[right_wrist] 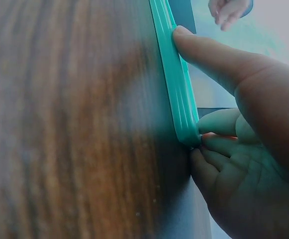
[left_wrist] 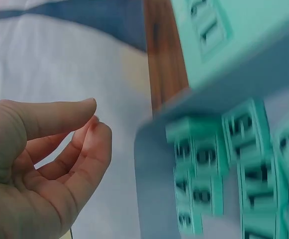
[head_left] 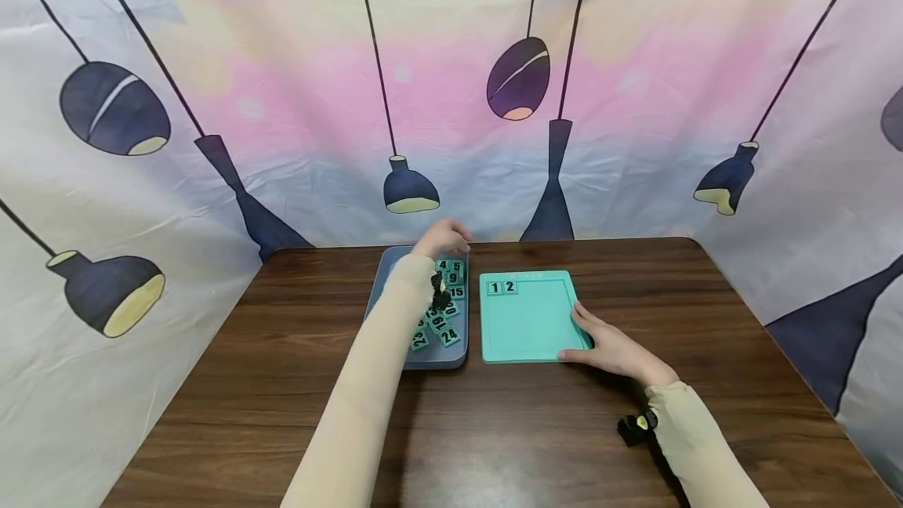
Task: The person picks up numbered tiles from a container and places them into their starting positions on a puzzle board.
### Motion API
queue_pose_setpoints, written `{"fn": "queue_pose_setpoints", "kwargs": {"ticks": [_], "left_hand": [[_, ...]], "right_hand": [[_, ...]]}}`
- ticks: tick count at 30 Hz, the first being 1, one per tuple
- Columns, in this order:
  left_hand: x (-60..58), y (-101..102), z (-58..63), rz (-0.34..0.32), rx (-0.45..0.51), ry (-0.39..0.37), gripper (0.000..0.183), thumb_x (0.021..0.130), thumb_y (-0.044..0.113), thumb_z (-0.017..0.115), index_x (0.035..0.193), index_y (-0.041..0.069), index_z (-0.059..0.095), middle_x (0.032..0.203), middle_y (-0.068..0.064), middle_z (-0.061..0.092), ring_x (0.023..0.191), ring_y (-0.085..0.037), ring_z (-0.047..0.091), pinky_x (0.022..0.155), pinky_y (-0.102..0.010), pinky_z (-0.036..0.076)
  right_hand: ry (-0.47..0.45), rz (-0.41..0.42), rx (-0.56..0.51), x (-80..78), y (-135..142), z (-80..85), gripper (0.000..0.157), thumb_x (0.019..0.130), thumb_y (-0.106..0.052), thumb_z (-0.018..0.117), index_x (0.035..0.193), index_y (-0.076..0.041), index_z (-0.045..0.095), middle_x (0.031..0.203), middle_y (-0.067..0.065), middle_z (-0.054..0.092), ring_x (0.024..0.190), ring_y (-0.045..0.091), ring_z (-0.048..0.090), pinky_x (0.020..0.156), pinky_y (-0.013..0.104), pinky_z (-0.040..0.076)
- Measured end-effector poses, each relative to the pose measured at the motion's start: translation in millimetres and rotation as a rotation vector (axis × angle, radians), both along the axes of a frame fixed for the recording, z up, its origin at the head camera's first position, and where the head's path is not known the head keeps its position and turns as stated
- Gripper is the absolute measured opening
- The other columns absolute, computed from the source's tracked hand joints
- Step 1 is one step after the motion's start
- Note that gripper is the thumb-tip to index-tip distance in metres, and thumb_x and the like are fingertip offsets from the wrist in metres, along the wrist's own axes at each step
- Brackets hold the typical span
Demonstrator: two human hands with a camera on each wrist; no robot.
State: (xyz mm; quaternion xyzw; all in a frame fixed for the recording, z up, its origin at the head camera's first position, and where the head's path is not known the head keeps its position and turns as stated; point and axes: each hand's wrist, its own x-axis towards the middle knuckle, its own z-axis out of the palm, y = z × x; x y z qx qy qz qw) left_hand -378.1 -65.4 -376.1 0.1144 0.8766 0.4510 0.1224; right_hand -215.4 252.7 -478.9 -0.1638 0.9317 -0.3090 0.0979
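My left hand (head_left: pixel 441 238) hovers over the far end of a blue-grey tray (head_left: pixel 440 361) with loosely curled fingers. In the left wrist view its thumb tip is close to the forefinger, with nothing visible between them. Number tiles (left_wrist: pixel 202 191) in teal with black figures lie in the tray, some stacked or touching. My right hand (head_left: pixel 615 348) holds a teal square board (head_left: pixel 529 328) at its near right corner, thumb on the front edge and fingers along the right side. Tiles 1 (head_left: pixel 495 288) and 2 (head_left: pixel 510 287) sit side by side in the board's far left corner.
Tray and board stand side by side on a dark wood table (head_left: pixel 296 382), a narrow gap between them. A cloth backdrop (head_left: pixel 466 179) with printed lamps hangs behind the table's far edge. My left forearm (head_left: pixel 374 375) crosses over the tray's left part and hides some tiles.
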Motion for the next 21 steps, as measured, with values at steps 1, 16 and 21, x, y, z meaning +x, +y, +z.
{"fn": "queue_pose_setpoints", "kwargs": {"ticks": [1,16,21], "left_hand": [[-1.7,-6.2,-0.4,0.014,-0.003,-0.002,0.025,0.096,-0.003,0.062,0.120,-0.007,0.066,0.127,-0.024,0.061,0.105,-0.041,0.060,0.100,-0.054,0.048],[-10.4,-49.2,-41.2,0.248,-0.117,-0.010,0.047,0.088,0.002,0.072,0.055,0.014,0.041,0.056,0.001,0.033,0.052,-0.017,0.029,0.064,-0.040,0.042],[-9.8,-52.6,-47.1,0.283,-0.152,0.002,0.021,0.089,0.003,0.073,0.072,0.006,0.060,0.093,-0.017,0.063,0.082,-0.031,0.057,0.078,-0.047,0.052]], "right_hand": [[-0.002,-0.004,-0.001,-0.3,0.6,0.4,0.104,0.090,-0.059,0.068,0.157,0.005,0.021,0.166,0.023,0.010,0.149,0.046,0.017,0.113,0.064,0.027],[0.002,0.005,-0.014,-0.4,1.0,-1.4,0.103,0.091,-0.058,0.067,0.157,0.005,0.021,0.166,0.023,0.009,0.149,0.046,0.016,0.114,0.064,0.026],[0.002,0.003,-0.018,0.1,0.8,-0.9,0.103,0.091,-0.058,0.068,0.157,0.005,0.020,0.165,0.023,0.009,0.149,0.046,0.016,0.114,0.064,0.026]]}}
